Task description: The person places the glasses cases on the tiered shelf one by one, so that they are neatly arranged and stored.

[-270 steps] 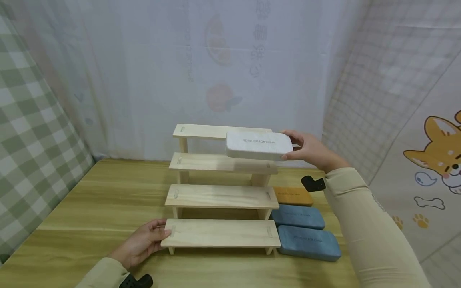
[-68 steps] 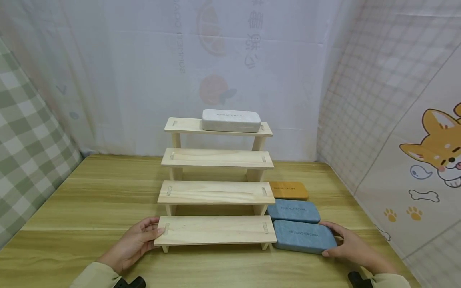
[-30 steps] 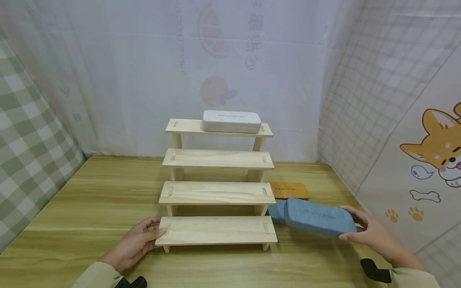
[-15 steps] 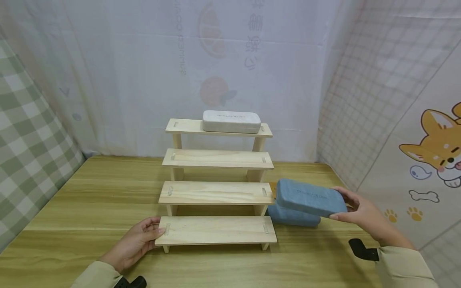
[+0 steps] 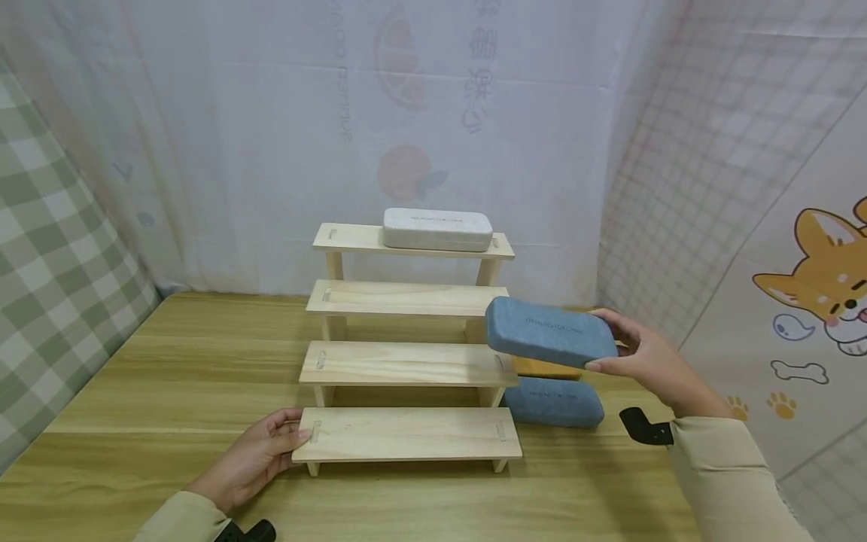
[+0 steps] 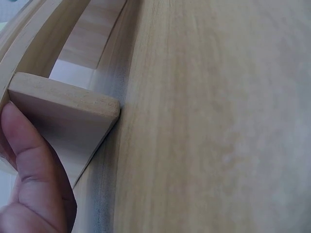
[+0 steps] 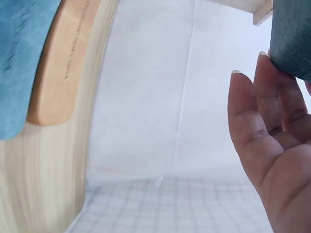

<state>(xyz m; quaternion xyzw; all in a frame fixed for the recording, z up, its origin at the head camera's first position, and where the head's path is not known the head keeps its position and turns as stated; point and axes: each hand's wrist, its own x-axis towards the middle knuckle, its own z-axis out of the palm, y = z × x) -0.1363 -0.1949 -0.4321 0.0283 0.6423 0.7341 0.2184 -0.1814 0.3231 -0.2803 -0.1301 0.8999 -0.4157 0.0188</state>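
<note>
A four-step wooden riser (image 5: pixel 406 365) stands on the table. My right hand (image 5: pixel 637 355) grips a blue glasses case (image 5: pixel 550 331) by its right end, held in the air just right of the second and third steps. The right wrist view shows the right hand's fingers (image 7: pixel 272 111) under that blue case (image 7: pixel 291 39). My left hand (image 5: pixel 260 455) holds the left end of the lowest step (image 5: pixel 406 435); its thumb (image 6: pixel 29 160) lies against the wooden end (image 6: pixel 63 116). A grey case (image 5: pixel 437 229) lies on the top step.
A second blue case (image 5: pixel 554 401) and an orange case (image 5: pixel 545 368) lie on the table (image 5: pixel 169 376) to the right of the riser. Fabric backdrops close in the back and both sides.
My right hand lifted the nearest blue case off the table and carried it up and leftward toward the riser's middle steps. The left hand stayed on the lowest step.
</note>
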